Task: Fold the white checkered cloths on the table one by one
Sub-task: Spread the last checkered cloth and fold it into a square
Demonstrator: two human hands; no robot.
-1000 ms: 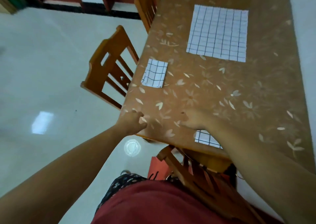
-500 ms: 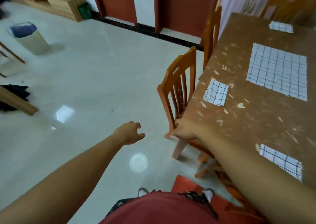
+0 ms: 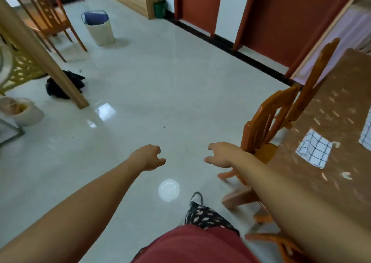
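Checkered cloth (image 3: 314, 151), a small one that looks already folded, lies on the table (image 3: 331, 198) at the far right, well apart from both hands.

Going from the left, the left hand (image 3: 148, 157) hangs over the floor (image 3: 160, 82) with its fingers loosely curled and nothing in it. The right hand (image 3: 220, 155) is near it, also over the floor, slack and empty. The right forearm passes close in front of the wooden chair (image 3: 265, 128), and one foot (image 3: 195, 199) stands near the chair legs.

I think the risks come from this position. The person faces the room and not the table, so a reach for a cloth made without looking may miss it or pull it crooked. The arm may knock the chair back, or the foot may catch a chair leg. The floor is glossy, so a quick turn may end in a slip.

Much is hard to judge. The table is blurred and mostly outside the picture, so I cannot count the cloths that remain. A second cloth (image 3: 366, 137) is cut by the right edge, so I cannot say whether it is folded. The forearm also hides part of the chair seat.
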